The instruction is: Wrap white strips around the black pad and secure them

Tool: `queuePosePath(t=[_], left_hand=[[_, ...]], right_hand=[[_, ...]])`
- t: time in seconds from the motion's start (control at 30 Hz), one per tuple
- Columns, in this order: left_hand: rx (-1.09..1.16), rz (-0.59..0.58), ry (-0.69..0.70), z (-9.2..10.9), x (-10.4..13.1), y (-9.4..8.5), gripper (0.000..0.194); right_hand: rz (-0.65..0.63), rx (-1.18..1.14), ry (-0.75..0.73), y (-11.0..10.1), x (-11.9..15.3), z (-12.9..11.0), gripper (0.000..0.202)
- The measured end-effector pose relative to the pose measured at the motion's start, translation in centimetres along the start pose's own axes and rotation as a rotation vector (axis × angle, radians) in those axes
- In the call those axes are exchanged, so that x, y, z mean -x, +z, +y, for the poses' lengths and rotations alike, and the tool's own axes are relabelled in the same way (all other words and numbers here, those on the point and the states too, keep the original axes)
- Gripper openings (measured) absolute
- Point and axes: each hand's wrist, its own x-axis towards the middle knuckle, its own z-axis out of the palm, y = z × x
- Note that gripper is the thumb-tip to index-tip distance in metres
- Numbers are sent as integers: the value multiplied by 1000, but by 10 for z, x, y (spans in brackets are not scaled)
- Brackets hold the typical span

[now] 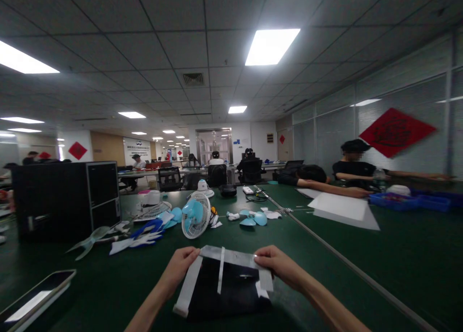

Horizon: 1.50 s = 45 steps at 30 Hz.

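A flat black panel (235, 286) with white and silver strips along its top and sides lies low in the middle of the view, tilted towards me. My left hand (182, 267) pinches its upper left corner between thumb and fingers. At the upper right corner, my right hand (277, 264) grips the silver top strip (229, 255) the same way. A narrow white strip (221, 271) runs down the panel's face from the top edge. Near the lower right side is a small white patch (261, 290).
Beyond the panel on the green table (325, 279) stand a small fan (196, 215), blue fan blades (253, 219) and gloves (139, 238). A black computer case (67, 199) and a phone (36, 298) are left. People sit at right near white sheets (342, 207) and blue trays (394, 200).
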Motion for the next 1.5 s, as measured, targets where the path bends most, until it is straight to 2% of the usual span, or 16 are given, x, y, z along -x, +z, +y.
queuePosePath(t=[0.07, 0.17, 0.23, 0.3, 0.37, 0.5, 0.7, 1.17, 1.3, 1.5], left_hand=[[27, -72, -25, 5, 6, 1, 45], [70, -286, -128, 10, 16, 2, 36], [29, -430, -200, 9, 21, 4, 34], [-69, -498, -243, 5, 22, 7, 33], [-172, -491, -257, 0, 21, 9, 32], [-299, -436, -237, -12, 14, 9, 32], [-447, -408, -131, -19, 10, 7, 31], [-643, -346, -93, -13, 14, 12, 30], [-676, -338, -49, -10, 16, 13, 28], [-709, -324, -73, -5, 19, 13, 23]], right_hand=[[-15, -5, 19, -1, 4, -4, 28], [-84, -29, 51, -6, 7, -5, 22], [-140, 9, 81, -8, 7, -2, 17], [-165, 100, 111, -9, 5, 2, 10], [-159, 196, 134, -7, 2, 8, 5], [-101, 325, 140, 0, -4, 20, 8], [-19, 502, 80, 5, -9, 26, 9], [19, 634, 47, 4, -16, 42, 13], [33, 666, 43, 6, -13, 38, 14], [56, 732, 78, 11, -7, 26, 16]])
